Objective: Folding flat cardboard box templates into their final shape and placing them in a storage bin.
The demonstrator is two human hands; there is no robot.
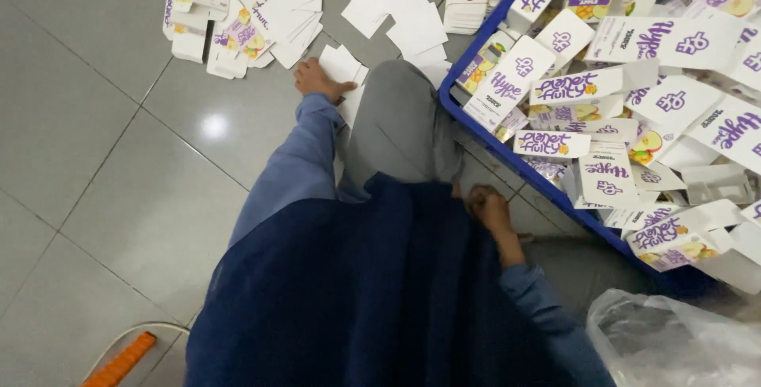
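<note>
The flat white card (341,66) lies on the grey tiled floor (119,157), just in front of the person's bent knee (400,117) and at the near edge of a loose spread of other flat cartons (254,14). The left hand (315,79) rests on it, palm down, with the thumb stretched to the side over the card. The fingers look pressed flat and not curled, so the grip is not closed around anything; it only touches the top of the card.

To lift such a thin card well, I think it is better to slide it a little over the neighbouring cards until one edge is free, and then pinch that edge between thumb and fingers. Pressing straight down will only hold it against the tiles.

The right hand (487,206) is low beside the dark blue cloth (380,292) on the lap, fingers bent inward. Whether it pinches something I cannot tell, because the cloth hides the fingertips.

To the right stands a blue crate (476,137) full of folded white and purple cartons (602,86). A clear plastic bag (674,339) lies near the right elbow.
</note>
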